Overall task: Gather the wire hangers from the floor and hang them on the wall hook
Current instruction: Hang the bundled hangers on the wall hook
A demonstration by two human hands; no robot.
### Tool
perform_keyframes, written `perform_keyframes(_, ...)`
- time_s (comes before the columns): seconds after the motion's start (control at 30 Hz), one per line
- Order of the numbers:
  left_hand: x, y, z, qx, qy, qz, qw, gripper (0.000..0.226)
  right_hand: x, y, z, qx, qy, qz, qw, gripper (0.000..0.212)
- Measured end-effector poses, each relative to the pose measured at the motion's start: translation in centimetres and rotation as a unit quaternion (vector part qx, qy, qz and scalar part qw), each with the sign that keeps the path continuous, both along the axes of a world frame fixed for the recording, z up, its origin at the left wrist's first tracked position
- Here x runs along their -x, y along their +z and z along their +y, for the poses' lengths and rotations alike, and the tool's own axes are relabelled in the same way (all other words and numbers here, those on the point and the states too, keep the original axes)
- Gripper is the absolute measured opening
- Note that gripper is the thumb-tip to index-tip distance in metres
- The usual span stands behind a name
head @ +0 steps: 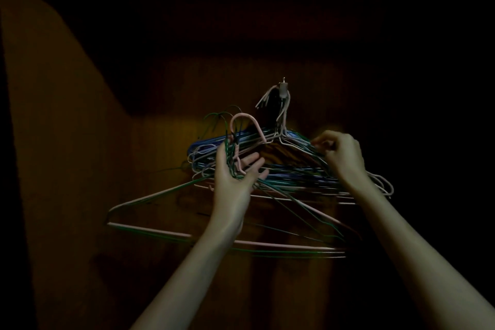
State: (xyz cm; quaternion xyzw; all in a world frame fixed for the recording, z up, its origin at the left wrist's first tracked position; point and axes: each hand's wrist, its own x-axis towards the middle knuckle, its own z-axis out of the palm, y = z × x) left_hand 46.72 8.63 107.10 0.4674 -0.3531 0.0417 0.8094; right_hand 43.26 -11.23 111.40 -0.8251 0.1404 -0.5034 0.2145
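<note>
Head view, dim room. Left hand point(237, 169) grips necks of a green/pink hanger bunch point(227, 225), held below-left of wall hook point(283, 87). Right hand point(340, 151) pinches wires of white/blue hangers point(281, 115) already on hook, against wood wall point(80, 169).

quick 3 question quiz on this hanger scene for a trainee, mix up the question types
1. True or false: some hangers already hang from the wall hook.
2. Which hand grips the necks of the pink and green hangers? A) left hand B) right hand
3. Fill in: the large hook rising above the left hand's fingers is ____ in colour.

Key
1. True: pale hangers loop over it.
2. A: the right hand pinches wires at the hung bundle's right shoulder.
3. Pink.
</note>
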Motion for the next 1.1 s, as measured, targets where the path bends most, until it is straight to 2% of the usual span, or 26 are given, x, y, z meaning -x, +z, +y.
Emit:
perform_keyframes(0.3,0.6,0.1,0.5,-0.009,-0.003,0.005,1.0,0.069,1.1,-0.9,1.1,0.038,-0.091,-0.003,0.995,0.017)
perform_keyframes(0.5,1.1,-0.1,1.0,-0.012,0.001,0.011,1.0,0.071,2.0,-1.2,1.9,0.075,-0.12,0.018,0.99,0.03)
perform_keyframes(0.57,1.3,-0.2,1.1,-0.01,-0.003,0.013,1.0,0.071,3.0,-1.5,3.0,0.078,-0.067,0.012,0.995,0.029)
perform_keyframes(0.63,1.5,-0.4,1.1,-0.01,-0.006,0.011,1.0,0.072,4.1,-2.0,4.8,0.062,0.027,0.008,0.998,0.021)
perform_keyframes(0.7,1.6,-0.5,1.0,-0.012,-0.007,0.012,1.0,0.073,5.1,-2.6,6.7,0.032,0.129,0.039,0.99,0.015)
perform_keyframes(0.77,1.8,-0.6,0.8,-0.013,-0.011,0.015,1.0,0.074,5.6,-3.3,8.1,0.022,0.187,0.087,0.978,0.014)
perform_keyframes(0.97,2.4,-0.8,0.5,-0.011,-0.041,0.027,0.999,0.076,5.9,-4.1,8.8,0.03,0.171,0.103,0.979,0.018)
perform_keyframes(1.1,2.7,-1.0,0.4,-0.025,-0.051,0.03,0.998,0.077,6.1,-4.1,8.7,-0.013,0.177,0.117,0.977,0.007)
